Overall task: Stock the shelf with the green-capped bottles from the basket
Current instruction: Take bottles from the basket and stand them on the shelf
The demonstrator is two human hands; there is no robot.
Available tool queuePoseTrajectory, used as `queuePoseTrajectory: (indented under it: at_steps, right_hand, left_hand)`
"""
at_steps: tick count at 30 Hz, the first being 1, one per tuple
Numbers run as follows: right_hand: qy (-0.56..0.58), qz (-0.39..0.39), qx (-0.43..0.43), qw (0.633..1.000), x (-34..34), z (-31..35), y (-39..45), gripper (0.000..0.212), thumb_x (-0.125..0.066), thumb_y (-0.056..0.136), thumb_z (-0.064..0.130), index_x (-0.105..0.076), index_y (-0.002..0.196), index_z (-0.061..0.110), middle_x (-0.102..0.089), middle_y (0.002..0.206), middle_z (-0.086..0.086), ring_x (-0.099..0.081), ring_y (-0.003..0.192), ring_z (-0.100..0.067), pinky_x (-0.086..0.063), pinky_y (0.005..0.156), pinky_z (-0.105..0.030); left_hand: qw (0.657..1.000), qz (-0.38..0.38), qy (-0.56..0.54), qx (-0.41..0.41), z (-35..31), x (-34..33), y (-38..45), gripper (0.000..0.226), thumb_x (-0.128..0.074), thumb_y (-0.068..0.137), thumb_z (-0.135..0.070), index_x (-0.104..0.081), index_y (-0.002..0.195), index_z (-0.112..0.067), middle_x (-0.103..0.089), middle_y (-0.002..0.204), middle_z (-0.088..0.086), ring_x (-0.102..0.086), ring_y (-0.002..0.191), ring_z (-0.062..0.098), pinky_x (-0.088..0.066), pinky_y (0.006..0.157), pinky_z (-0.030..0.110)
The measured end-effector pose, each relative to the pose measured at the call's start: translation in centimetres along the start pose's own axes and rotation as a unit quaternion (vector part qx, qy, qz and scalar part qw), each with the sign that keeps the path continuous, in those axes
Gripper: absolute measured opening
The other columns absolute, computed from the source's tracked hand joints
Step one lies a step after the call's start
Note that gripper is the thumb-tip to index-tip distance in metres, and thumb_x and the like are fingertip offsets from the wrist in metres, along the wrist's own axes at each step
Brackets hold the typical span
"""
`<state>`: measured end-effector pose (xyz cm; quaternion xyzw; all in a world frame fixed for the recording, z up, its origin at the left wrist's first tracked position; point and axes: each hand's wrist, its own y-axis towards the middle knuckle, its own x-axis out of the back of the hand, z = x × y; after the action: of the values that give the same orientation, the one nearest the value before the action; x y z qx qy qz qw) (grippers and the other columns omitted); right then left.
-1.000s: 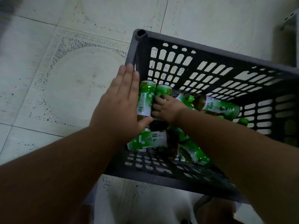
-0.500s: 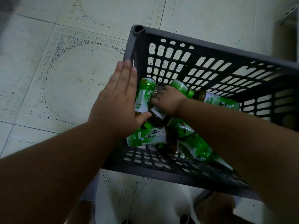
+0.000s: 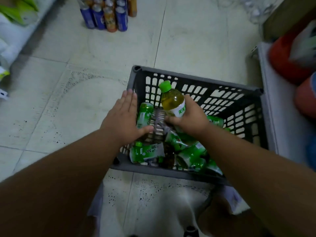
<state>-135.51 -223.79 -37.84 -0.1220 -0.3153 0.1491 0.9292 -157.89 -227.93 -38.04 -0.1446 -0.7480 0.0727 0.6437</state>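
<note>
Head view, looking down. I see the grey slatted basket [image 3: 201,79] standing on the tiled floor [image 3: 68,106], its right wall just beside a pale shelf edge [image 3: 273,106]. Open floor lies to its left and beyond its far rim, up to a cluster of upright cans [image 3: 109,16]. My right hand [image 3: 189,117] is clasped round the lower body of a green-capped bottle [image 3: 172,100], raised above the basket's interior; its long axis tilts, cap pointing up and away toward the far-left corner. My left hand [image 3: 124,120] lies flat, fingers straight, against the left rim, thumb on an upright bottle [image 3: 144,115] inside. More bottles [image 3: 188,151] lie on their sides near the near wall.
</note>
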Motion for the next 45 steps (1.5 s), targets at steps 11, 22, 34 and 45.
queuePoseTrajectory:
  at_steps: [11, 22, 34, 45]
  right_hand:
    - [0.211, -0.129, 0.060, 0.967, 10.8, 10.1, -15.1, 0.029, -0.068, 0.089, 0.026, -0.050, 0.111, 0.034, -0.063, 0.102, 0.004, -0.062, 0.096, -0.013, -0.051, 0.080, -0.037]
    - [0.165, -0.340, 0.124, 0.918, 21.3, 9.9, -34.5, 0.061, -0.089, 0.067, 0.039, -0.054, 0.116, 0.027, -0.070, 0.102, 0.009, -0.069, 0.093, -0.002, -0.059, 0.086, -0.035]
    - [0.091, -0.579, -0.010, 0.810, 25.6, 4.5, -51.5, 0.061, -0.090, 0.060, 0.044, -0.054, 0.105, 0.024, -0.070, 0.093, 0.008, -0.069, 0.086, -0.007, -0.059, 0.082, -0.043]
    - [0.117, -0.724, -0.187, 0.653, 27.8, -6.2, -62.0, 0.064, -0.088, 0.065, 0.044, -0.048, 0.112, 0.028, -0.063, 0.098, 0.014, -0.063, 0.091, -0.006, -0.057, 0.082, -0.035]
  left_hand:
    - [0.961, -0.101, -0.247, -0.071, -11.1, 9.8, -12.2, 0.104, -0.067, 0.078, -0.066, -0.015, 0.159, -0.028, -0.021, 0.164, -0.005, -0.022, 0.148, 0.013, -0.023, 0.117, 0.034]
    - [0.871, -0.063, -0.419, -0.249, -28.8, 15.3, -19.1, 0.083, -0.078, 0.067, -0.061, -0.043, 0.139, -0.039, -0.057, 0.127, -0.025, -0.052, 0.116, -0.009, -0.046, 0.093, 0.023]
    - [0.812, 0.030, -0.321, -0.487, -44.1, 14.5, -24.8, 0.087, -0.081, 0.066, -0.062, -0.041, 0.141, -0.040, -0.053, 0.131, -0.017, -0.049, 0.118, -0.001, -0.045, 0.099, 0.028]
    - [0.754, 0.079, -0.066, -0.649, -60.2, 7.5, -27.3, 0.110, -0.073, 0.074, -0.066, -0.015, 0.158, -0.025, -0.031, 0.160, -0.004, -0.032, 0.143, 0.015, -0.031, 0.112, 0.032]
